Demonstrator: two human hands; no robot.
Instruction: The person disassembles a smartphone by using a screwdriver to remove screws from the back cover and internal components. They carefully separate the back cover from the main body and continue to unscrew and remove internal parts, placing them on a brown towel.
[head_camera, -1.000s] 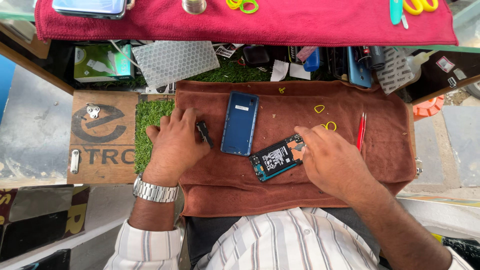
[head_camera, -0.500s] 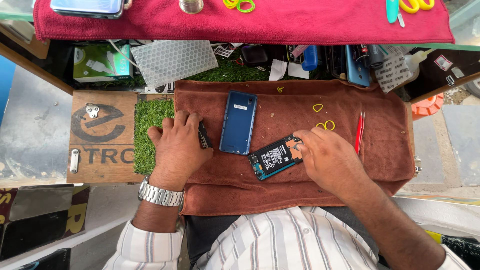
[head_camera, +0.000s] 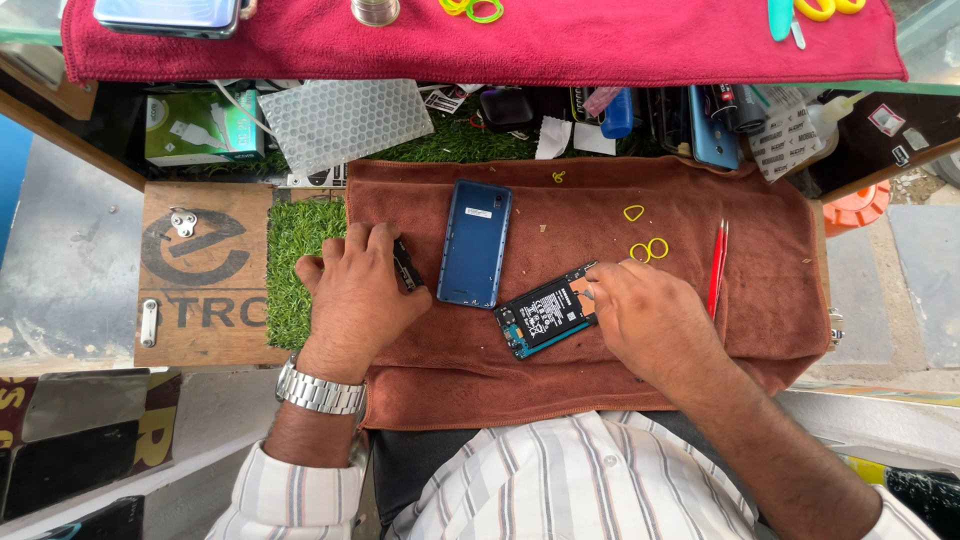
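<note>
Near edge: striped shirt, then the brown towel (head_camera: 480, 380) spread over the counter; both hands rest on it.

Right hand (head_camera: 655, 325): fingertips pressed on the upper right end of the opened phone (head_camera: 545, 315), which lies tilted on the towel with its black battery side up; whether the fingers pinch a part or only press cannot be told; the hand covers that end. Risk, as a judgement: pressure at one end of a tilted, uncovered board could flex it or slip onto the battery; the soft towel gives little bracing.

Left hand (head_camera: 355, 295): fingers curled around a small black part (head_camera: 406, 266), just beside the blue back cover (head_camera: 475, 243); watch (head_camera: 318, 390) at the wrist. Risk: the part sits at the towel's left margin next to the green turf mat (head_camera: 300, 260); if dropped, it would be hard to find in the pile.

Mid-distance: yellow rubber bands (head_camera: 648, 248) and small crumbs loose on the towel near the open phone; grit could get into the exposed works; red pen-like tool (head_camera: 716, 268) lies clear to the right.

Far: cluttered shelf of boxes and spare parts; red cloth (head_camera: 560, 45) above it carrying another phone (head_camera: 165, 14) near the edge, which could slide down onto the work.
</note>
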